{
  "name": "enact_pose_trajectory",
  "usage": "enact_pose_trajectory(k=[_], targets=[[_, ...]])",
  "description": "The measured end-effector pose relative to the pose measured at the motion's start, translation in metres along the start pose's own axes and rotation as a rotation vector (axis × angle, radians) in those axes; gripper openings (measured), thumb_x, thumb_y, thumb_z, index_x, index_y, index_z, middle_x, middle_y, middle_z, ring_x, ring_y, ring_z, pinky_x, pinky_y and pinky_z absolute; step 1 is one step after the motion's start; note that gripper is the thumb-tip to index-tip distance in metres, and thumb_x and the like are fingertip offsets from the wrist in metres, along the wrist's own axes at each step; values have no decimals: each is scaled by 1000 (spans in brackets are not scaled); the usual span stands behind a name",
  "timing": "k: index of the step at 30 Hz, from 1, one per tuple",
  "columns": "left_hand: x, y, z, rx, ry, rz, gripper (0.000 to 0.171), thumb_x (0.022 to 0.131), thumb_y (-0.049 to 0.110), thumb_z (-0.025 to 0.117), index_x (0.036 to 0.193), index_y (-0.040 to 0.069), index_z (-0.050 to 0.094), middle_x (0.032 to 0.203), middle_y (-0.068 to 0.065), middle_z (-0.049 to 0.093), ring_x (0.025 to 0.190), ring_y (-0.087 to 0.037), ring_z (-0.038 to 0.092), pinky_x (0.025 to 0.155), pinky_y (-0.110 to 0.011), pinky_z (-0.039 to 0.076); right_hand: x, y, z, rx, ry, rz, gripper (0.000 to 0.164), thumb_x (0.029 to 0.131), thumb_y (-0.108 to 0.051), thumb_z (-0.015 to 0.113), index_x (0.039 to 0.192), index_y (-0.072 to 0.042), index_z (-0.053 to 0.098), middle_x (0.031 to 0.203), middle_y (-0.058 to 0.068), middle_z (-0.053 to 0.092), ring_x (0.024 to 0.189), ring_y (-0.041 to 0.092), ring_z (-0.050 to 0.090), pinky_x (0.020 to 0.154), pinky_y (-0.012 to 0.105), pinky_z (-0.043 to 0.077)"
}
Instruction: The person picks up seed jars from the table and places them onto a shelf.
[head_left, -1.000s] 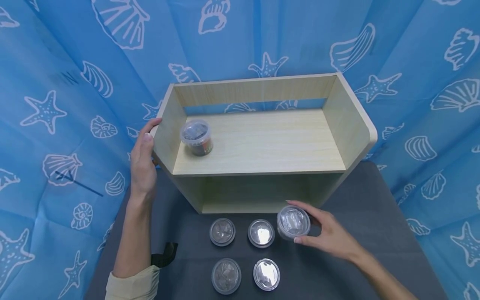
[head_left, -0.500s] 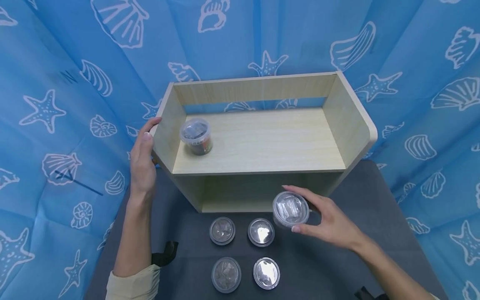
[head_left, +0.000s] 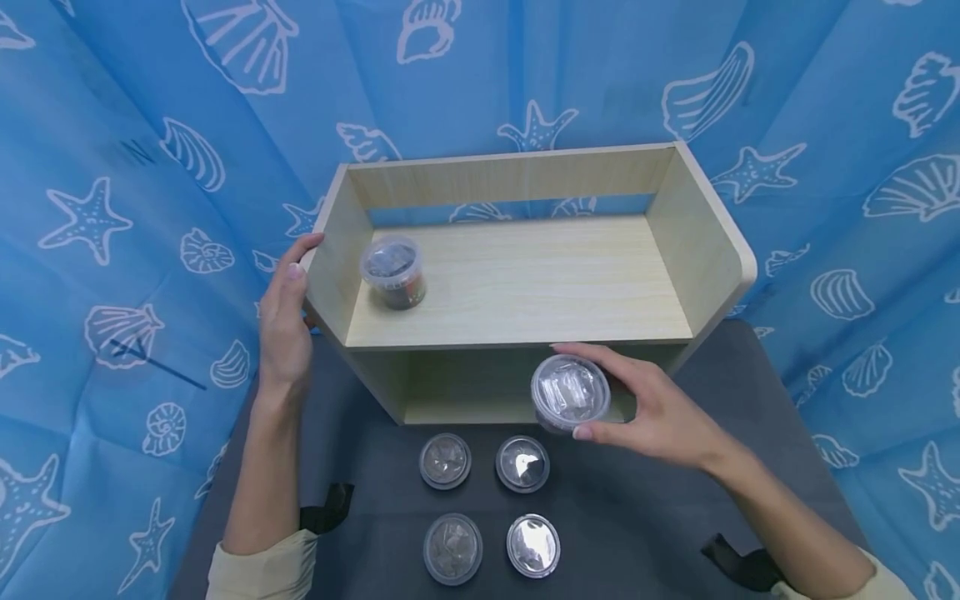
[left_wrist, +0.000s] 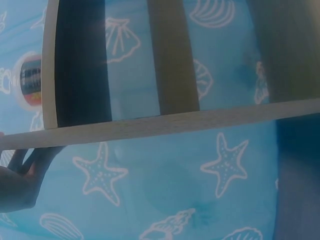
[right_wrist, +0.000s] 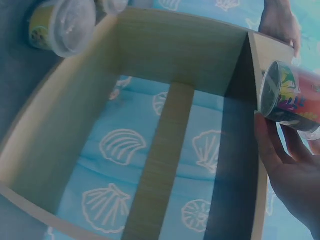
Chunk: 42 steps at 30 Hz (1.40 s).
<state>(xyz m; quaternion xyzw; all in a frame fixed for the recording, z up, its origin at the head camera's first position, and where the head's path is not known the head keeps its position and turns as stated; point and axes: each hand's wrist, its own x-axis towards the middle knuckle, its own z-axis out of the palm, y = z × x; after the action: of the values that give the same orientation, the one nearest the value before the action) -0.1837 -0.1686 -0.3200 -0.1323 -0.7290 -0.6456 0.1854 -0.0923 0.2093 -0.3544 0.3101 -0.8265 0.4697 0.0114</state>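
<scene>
A two-tier pale wooden shelf (head_left: 525, 279) stands at the centre of the head view. My left hand (head_left: 287, 333) grips its left side panel, thumb at the front edge; this hand (left_wrist: 22, 180) also shows low in the left wrist view. Between thumb and fingers, my right hand (head_left: 663, 412) holds a clear-lidded plastic tub (head_left: 570, 390) before the lower opening. In the right wrist view this tub (right_wrist: 300, 97) has a colourful label and is close to the middle board's edge. Another lidded tub (head_left: 393, 273) sits at the left end of the upper tier.
Several lidded tubs stand in two rows on the dark tabletop before the shelf, among them a front-left tub (head_left: 453, 550) and a back-right tub (head_left: 522, 464). A blue seashell-print curtain (head_left: 480, 75) hangs behind and at both sides.
My right hand has lifted the tub and carried it up and slightly left, from beside the back row to the front of the lower opening. My left hand stays on the shelf panel.
</scene>
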Motion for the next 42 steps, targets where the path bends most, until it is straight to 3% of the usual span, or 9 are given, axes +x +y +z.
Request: enact_pose_trajectory(k=[7, 13, 22, 33, 42], targets=[[-1, 0, -1, 3, -2, -9, 43, 106, 31, 33, 143, 22, 54, 131, -6, 51, 100, -28, 48, 68, -38, 37, 17, -8, -6, -18, -3, -40, 80, 79, -8, 83, 148, -14, 45, 138, 5, 57, 118, 15, 58, 99, 22, 43], [0, 0, -1, -16, 3, -7, 42, 105, 31, 35, 142, 22, 55, 131, -6, 52, 101, -29, 49, 69, -40, 37, 31, -15, -11, 8, -19, 21, 77, 81, -10, 82, 149, -13, 44, 134, 4, 58, 113, 16, 60, 94, 26, 50], [0, -1, 1, -31, 9, -20, 42, 105, 32, 36, 142, 23, 55, 133, -6, 52, 105, -31, 48, 73, -43, 37, 49, -24, -15, 15, 6, 93, 75, 82, -12, 82, 148, -13, 45, 141, 6, 54, 122, 21, 56, 102, 43, 46], [1, 0, 0, -16, 1, -17, 43, 105, 32, 36, 142, 21, 55, 132, -9, 52, 102, -31, 50, 70, -39, 42, 72, -27, -20, 64, 29, 119, 76, 82, -12, 82, 149, -13, 45, 146, 4, 49, 126, 21, 53, 104, 43, 45], [2, -1, -1, 16, 7, -16, 44, 105, 33, 34, 142, 22, 55, 140, -7, 49, 111, -32, 47, 75, -40, 41, 94, -22, -19, 90, 53, 148, 77, 81, -15, 83, 149, -14, 46, 148, 6, 47, 128, 22, 51, 105, 46, 44]])
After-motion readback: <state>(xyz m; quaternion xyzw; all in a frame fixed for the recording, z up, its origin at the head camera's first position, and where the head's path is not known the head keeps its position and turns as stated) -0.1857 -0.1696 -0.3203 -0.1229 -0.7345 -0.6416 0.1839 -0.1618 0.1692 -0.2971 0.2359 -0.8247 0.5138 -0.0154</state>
